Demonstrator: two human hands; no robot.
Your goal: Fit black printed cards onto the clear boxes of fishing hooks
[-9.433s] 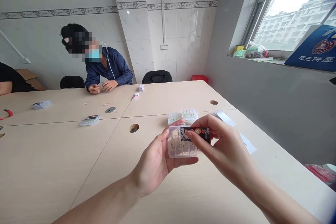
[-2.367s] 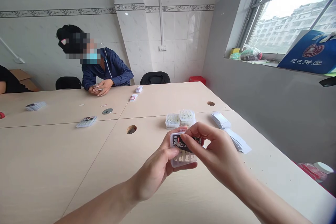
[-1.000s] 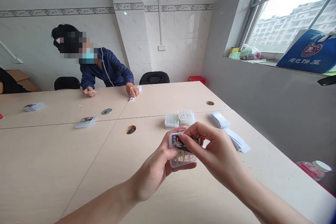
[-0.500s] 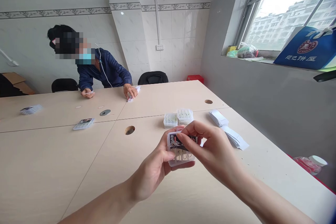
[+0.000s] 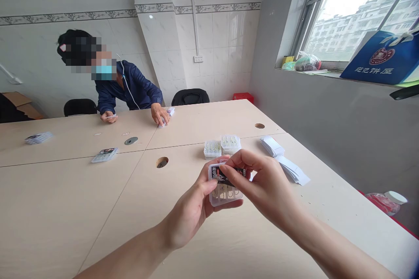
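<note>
Head view, looking down along a pale wooden bench (image 5: 65, 213):
- Left hand (image 5: 188, 213): curled around a small clear plastic compartment box (image 5: 225, 199) from below, with the thumb lying across the box's face.
- Right hand (image 5: 265, 187): thumb and fingers pinch a black printed label card (image 5: 229, 175) at the upper part of the box.
- Box position: held up between both hands above the bench, just in front of the other boxes. Pale metal hooks (image 5: 224, 192) show in its compartments.
- Beyond the hands: two similar clear plastic boxes (image 5: 222, 146) stand side by side, touching.
- To their right: stacks of white paper slips (image 5: 291, 170) lie near the bench edge.
- To their left: a round hole (image 5: 162, 162) is cut in the bench.
- Far side: a seated co-worker in a navy jacket (image 5: 129, 89) rests both hands on the bench, one on a small white pile (image 5: 165, 116).
- Nearby on the bench: a flat clear pack with a dark label (image 5: 104, 155) and a round metal disc (image 5: 131, 141).
</note>
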